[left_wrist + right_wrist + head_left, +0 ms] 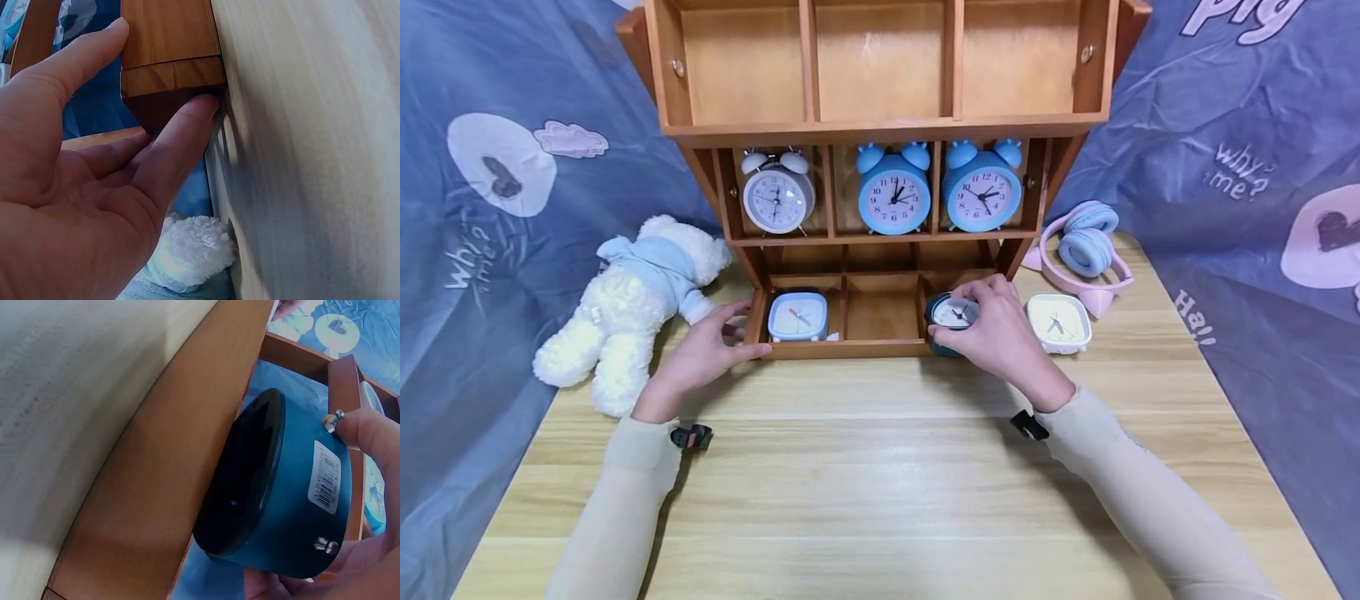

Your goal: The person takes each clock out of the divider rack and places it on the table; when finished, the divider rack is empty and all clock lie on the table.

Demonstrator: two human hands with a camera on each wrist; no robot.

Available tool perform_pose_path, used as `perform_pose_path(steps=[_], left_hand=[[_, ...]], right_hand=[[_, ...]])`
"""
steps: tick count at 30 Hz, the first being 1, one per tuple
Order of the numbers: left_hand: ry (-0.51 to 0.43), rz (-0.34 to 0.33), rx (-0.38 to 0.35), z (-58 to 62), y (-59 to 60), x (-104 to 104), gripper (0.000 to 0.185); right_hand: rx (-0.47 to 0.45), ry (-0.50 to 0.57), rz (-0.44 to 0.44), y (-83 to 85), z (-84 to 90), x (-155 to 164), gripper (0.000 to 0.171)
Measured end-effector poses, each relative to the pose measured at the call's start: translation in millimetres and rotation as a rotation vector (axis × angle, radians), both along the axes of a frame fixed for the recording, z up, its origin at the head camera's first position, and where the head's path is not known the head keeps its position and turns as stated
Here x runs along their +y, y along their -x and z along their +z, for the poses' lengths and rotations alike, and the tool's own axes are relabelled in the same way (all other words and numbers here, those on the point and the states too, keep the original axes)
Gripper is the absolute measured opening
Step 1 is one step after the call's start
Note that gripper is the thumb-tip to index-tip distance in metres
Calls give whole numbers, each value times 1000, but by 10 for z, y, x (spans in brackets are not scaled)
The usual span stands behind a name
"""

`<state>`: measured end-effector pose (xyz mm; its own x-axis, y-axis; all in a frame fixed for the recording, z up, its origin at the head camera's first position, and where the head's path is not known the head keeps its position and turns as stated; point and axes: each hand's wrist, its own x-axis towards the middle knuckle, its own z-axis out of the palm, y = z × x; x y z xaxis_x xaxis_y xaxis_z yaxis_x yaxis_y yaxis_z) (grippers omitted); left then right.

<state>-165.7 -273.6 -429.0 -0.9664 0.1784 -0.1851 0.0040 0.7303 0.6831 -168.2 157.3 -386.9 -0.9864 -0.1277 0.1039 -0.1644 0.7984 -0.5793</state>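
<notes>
- A white teddy bear (pixel 628 308) lies on the wooden table (pixel 880 467) at far left, well clear of your arms.
- Your left hand (pixel 700 354) rests against the left front corner of the wooden shelf unit (pixel 880 117), fingers straight and loosely spread, holding nothing.
- Just beside it, a pale blue square clock (pixel 797 317) sits in the bottom left compartment.
- Your right hand (pixel 992 329) curls its fingers round the dark teal round clock (pixel 953 315), which sits at the front edge of the bottom right compartment.
- A cream square clock (pixel 1058 322) stands on the table just right of that hand.
</notes>
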Motion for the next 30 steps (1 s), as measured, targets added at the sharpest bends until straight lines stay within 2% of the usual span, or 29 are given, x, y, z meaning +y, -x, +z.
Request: perform_pose_path(steps=[6, 19, 30], left_hand=[[-2, -5, 7, -14, 5, 8, 100], [6, -11, 4, 13, -7, 2, 101], [3, -7, 15, 19, -11, 2, 99]], right_hand=[[1, 25, -24, -21, -8, 18, 63], [79, 103, -102, -132, 76, 209, 75], [150, 154, -143, -184, 91, 433, 75]])
